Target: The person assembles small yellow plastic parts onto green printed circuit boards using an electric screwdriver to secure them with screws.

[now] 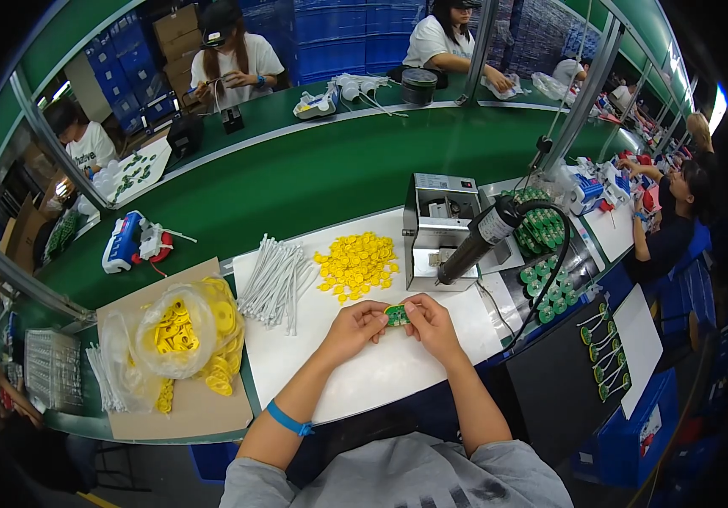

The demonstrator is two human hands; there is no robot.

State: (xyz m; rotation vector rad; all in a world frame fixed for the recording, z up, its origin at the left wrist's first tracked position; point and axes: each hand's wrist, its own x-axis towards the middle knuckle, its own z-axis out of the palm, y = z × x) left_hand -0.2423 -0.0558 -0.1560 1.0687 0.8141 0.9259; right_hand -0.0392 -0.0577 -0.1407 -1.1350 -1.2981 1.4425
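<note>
Between yellow discs and body, left hand and right hand grip-pinch a small green board.

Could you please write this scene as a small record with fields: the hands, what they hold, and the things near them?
left hand: shut on small green round part, at its left edge
right hand: shut on the same part, at its right edge
small green round part: held above the white work mat
yellow discs: loose pile on the mat, behind the hands
white sticks: bundle left of the discs
metal machine: right of the discs, black tool leaning on it
clear bag: holds more yellow discs, far left, on cardboard
</note>
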